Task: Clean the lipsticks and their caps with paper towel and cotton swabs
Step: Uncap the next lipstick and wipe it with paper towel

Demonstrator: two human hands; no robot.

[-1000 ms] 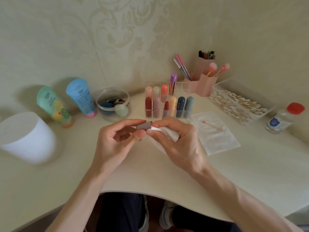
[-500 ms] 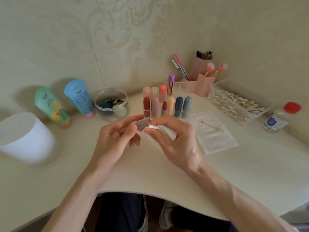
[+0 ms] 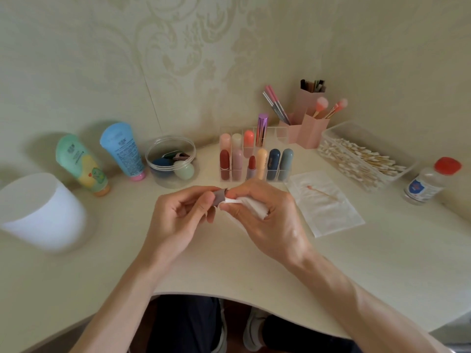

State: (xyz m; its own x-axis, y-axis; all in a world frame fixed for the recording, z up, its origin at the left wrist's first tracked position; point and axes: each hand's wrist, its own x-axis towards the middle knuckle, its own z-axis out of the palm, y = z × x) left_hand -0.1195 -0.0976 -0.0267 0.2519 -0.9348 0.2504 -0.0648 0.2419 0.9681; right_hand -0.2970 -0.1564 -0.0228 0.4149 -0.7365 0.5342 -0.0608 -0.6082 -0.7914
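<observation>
We see both hands together over the desk (image 3: 254, 263), just in front of the clear organizer (image 3: 280, 133). The left hand (image 3: 183, 217) pinches a small grey-mauve cap (image 3: 219, 196) between thumb and fingertips. The cap lies roughly sideways, one end toward the right hand. The right hand (image 3: 272, 222) pinches a paper towel wad (image 3: 251, 203), its tip pressed against that end of the cap. We can't tell if the towel goes inside, as the fingers cover it.

The organizer holds capped lipsticks upright in two rows. One uncapped lipstick (image 3: 251, 163), its red bullet showing, stands mid front row.

Right of the hands, a flat paper sheet (image 3: 331, 217) lies on the desk with a pink-tipped cotton swab (image 3: 321, 192) on it. Behind that sits a clear box (image 3: 362, 135) full of swabs. A red-capped bottle (image 3: 428, 183) stands far right. A pink brush holder (image 3: 312, 131) stands near the wall.

To the left are a round tub (image 3: 165, 183) of sponges, a blue tube (image 3: 122, 151), a green tube (image 3: 81, 164) and a white cup (image 3: 38, 212).
</observation>
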